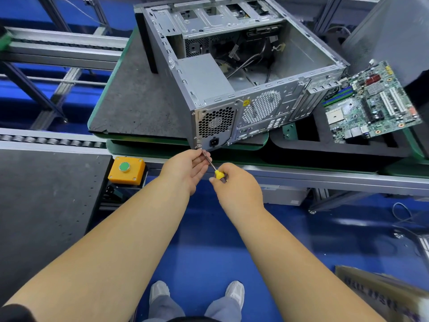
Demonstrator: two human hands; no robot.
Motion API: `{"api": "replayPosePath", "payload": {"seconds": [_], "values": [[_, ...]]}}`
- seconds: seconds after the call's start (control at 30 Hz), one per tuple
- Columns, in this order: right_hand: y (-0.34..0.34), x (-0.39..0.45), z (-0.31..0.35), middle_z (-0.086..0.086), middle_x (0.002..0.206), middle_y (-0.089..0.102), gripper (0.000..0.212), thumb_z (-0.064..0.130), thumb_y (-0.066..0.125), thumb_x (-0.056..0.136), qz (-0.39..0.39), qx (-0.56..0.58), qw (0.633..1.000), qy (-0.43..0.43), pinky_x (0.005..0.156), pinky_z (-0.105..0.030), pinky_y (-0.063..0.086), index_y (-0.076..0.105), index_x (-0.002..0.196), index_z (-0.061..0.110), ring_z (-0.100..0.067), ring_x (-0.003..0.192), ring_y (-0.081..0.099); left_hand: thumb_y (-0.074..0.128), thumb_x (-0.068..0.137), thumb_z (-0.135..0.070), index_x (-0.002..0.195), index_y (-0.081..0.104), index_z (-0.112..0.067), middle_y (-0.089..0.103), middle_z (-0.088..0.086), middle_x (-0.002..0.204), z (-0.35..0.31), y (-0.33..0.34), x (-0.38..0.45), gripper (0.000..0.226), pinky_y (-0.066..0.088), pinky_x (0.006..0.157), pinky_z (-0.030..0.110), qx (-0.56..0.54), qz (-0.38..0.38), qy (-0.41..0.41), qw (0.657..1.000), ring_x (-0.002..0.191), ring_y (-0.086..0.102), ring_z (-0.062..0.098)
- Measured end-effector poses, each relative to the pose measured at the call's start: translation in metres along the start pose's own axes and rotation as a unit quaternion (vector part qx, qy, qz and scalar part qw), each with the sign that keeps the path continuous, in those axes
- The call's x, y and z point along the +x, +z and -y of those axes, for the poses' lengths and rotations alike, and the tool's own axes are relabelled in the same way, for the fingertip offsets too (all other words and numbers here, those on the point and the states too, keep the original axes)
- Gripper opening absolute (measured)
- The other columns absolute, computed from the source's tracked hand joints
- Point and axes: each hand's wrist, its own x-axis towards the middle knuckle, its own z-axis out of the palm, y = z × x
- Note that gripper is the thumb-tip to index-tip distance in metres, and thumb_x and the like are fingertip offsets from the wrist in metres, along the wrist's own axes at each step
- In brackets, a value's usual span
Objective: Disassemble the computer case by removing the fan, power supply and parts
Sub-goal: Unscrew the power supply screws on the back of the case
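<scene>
An open grey computer case [290,89] lies on its side on a dark mat, its back panel facing me. The grey power supply [204,77] sits in the near left corner of the case, its honeycomb grille and socket showing at the back. My right hand [234,184] grips the yellow handle of a screwdriver [214,168]. The tip meets a screw at the lower left corner of the power supply's back plate. My left hand [188,168] pinches the metal shaft near the tip. Loose black cables lie inside the case.
A green motherboard [371,105] lies on black foam to the right of the case. A yellow box with a green button [126,169] sits at the bench edge on the left. Roller conveyor rails run on the left. A cardboard box [380,296] stands at the lower right.
</scene>
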Motion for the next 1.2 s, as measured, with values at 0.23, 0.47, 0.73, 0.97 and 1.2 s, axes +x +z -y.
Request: {"api": "replayPosePath", "payload": {"seconds": [0.23, 0.47, 0.73, 0.97, 1.2], "values": [[0.0, 0.002, 0.012, -0.003, 0.091, 0.061, 0.017, 0.026, 0.052, 0.099, -0.032, -0.156, 0.985, -0.062, 0.066, -0.034, 0.034, 0.037, 0.09, 0.022, -0.027, 0.084, 0.058, 0.067, 0.092, -0.022, 0.098, 0.068, -0.011, 0.075, 0.001, 0.089, 0.005, -0.002, 0.002, 0.013, 0.053, 0.063, 0.017, 0.01, 0.004, 0.036, 0.999, 0.082, 0.07, 0.008], [-0.003, 0.004, 0.013, 0.002, 0.086, 0.059, 0.024, 0.039, 0.062, 0.091, 0.083, 0.028, 0.996, 0.012, 0.062, -0.031, 0.04, 0.053, 0.097, 0.018, -0.021, 0.076, 0.054, 0.067, 0.092, -0.024, 0.089, 0.068, -0.01, 0.073, -0.002, 0.077, 0.006, 0.0, 0.006, 0.014, 0.052, 0.053, 0.013, 0.033, -0.02, 0.057, 0.998, 0.061, 0.068, 0.001], [-0.015, 0.009, -0.004, -0.004, 0.064, 0.058, 0.046, 0.033, 0.031, 0.106, 0.303, 0.546, 0.749, 0.221, 0.055, -0.025, 0.037, 0.067, 0.103, 0.004, -0.014, 0.051, 0.045, 0.067, 0.091, -0.024, 0.076, 0.068, -0.012, 0.07, -0.004, 0.065, 0.008, 0.003, 0.01, 0.02, 0.05, 0.052, 0.013, 0.013, -0.04, 0.058, 0.997, 0.06, 0.062, 0.004], [-0.011, 0.01, 0.002, 0.0, 0.058, 0.058, 0.031, 0.026, 0.043, 0.105, 0.241, 0.487, 0.817, 0.195, 0.046, -0.022, 0.037, 0.069, 0.099, 0.009, -0.011, 0.045, 0.045, 0.065, 0.093, -0.025, 0.082, 0.068, -0.013, 0.071, -0.001, 0.075, 0.009, 0.002, 0.006, 0.017, 0.054, 0.059, 0.018, 0.014, -0.021, 0.059, 0.998, 0.07, 0.067, 0.007], [-0.009, 0.004, 0.006, 0.002, 0.065, 0.061, 0.011, 0.03, 0.062, 0.094, 0.145, 0.286, 0.94, 0.117, 0.038, -0.016, 0.034, 0.068, 0.092, 0.022, -0.008, 0.046, 0.049, 0.066, 0.092, -0.019, 0.091, 0.067, -0.009, 0.072, 0.002, 0.081, 0.01, -0.003, 0.006, 0.01, 0.058, 0.061, 0.017, -0.004, -0.003, 0.062, 0.998, 0.067, 0.07, 0.007]]}}
